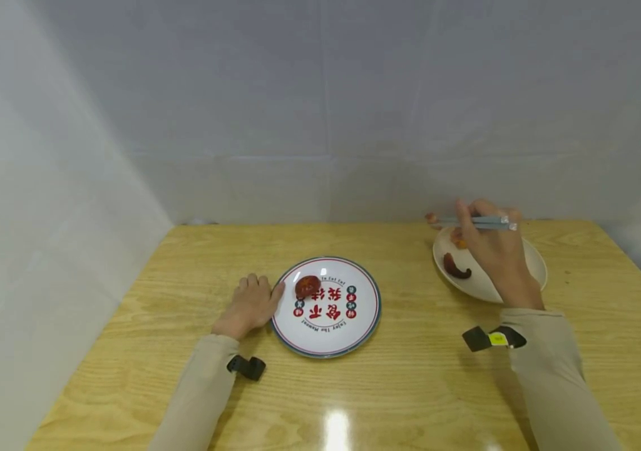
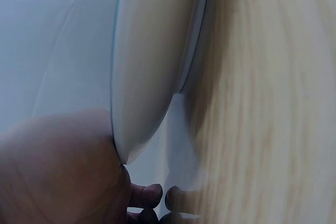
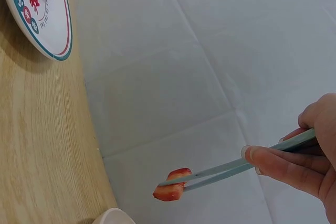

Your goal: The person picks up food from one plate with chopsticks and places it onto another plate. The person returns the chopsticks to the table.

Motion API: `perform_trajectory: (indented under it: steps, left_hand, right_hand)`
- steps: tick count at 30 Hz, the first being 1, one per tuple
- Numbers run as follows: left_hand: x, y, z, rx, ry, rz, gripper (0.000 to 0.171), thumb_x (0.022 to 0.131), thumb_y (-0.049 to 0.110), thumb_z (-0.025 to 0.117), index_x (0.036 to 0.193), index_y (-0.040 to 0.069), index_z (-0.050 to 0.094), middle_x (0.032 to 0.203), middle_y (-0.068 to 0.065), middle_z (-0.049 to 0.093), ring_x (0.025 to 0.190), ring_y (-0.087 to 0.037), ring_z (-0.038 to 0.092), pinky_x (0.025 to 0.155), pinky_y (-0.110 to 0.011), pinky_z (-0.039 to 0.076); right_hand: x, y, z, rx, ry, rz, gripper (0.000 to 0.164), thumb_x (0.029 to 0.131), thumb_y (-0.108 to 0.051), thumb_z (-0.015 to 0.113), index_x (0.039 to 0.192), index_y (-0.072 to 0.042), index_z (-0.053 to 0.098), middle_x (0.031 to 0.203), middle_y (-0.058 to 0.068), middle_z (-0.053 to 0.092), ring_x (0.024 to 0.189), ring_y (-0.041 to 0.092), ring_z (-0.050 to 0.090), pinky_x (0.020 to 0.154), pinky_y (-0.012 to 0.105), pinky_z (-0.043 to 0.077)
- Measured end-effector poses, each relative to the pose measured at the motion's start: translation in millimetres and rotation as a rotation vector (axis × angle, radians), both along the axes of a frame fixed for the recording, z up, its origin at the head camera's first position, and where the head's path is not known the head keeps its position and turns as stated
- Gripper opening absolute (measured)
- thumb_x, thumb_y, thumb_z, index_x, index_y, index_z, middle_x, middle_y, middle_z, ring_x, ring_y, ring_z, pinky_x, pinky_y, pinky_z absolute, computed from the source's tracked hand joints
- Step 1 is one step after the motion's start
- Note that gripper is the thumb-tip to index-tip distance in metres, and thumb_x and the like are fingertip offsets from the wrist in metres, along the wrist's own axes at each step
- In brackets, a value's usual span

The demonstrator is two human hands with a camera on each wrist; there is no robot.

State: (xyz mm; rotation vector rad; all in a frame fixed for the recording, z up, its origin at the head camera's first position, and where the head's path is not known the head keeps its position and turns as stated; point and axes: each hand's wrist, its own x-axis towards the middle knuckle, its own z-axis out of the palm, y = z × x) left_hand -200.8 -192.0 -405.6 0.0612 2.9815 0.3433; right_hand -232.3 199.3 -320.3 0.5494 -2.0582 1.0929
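My right hand holds a pair of light blue-grey chopsticks. Their tips pinch a small red piece of food with pale patches, raised past the far-left rim of the cream plate. A dark red curved piece and an orange piece lie on that plate. My left hand rests beside the white plate with a blue rim, thumb on the rim and fingers by the table. One glossy red-brown piece of food sits on the printed plate's upper left.
Both plates stand on a light wood table, the printed one near the middle, the cream one at the right. A pale sheet hangs behind the table's far edge and along its sides. Each sleeve carries a black wrist camera.
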Motion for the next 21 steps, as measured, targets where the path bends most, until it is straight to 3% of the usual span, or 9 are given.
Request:
perform_trajectory:
  steps: [11, 21]
  left_hand:
    - [2.3, 1.2, 2.1, 0.007, -0.003, -0.006, 0.058, 0.104, 0.037, 0.031, 0.121, -0.017, 0.045, 0.11, -0.028, 0.043, 0.105, -0.04, 0.04, 0.098, -0.052, 0.033]
    - [1.7, 0.8, 0.5, 0.002, -0.005, -0.002, 0.057, 0.105, 0.037, 0.03, 0.12, -0.016, 0.046, 0.11, -0.027, 0.043, 0.104, -0.039, 0.04, 0.097, -0.051, 0.034]
  right_hand:
    - [0.3, -1.3, -1.7, 0.04, 0.02, -0.021, 0.03, 0.089, 0.003, 0.063, 0.06, 0.002, 0.055, 0.05, 0.011, 0.061, 0.044, 0.01, 0.061, 0.041, 0.012, 0.04]
    - [0.7, -2.6, -1.6, 0.052, 0.018, 0.017, 0.028, 0.09, 0.002, 0.062, 0.063, 0.003, 0.057, 0.05, 0.009, 0.06, 0.046, -0.002, 0.057, 0.042, 0.013, 0.042]
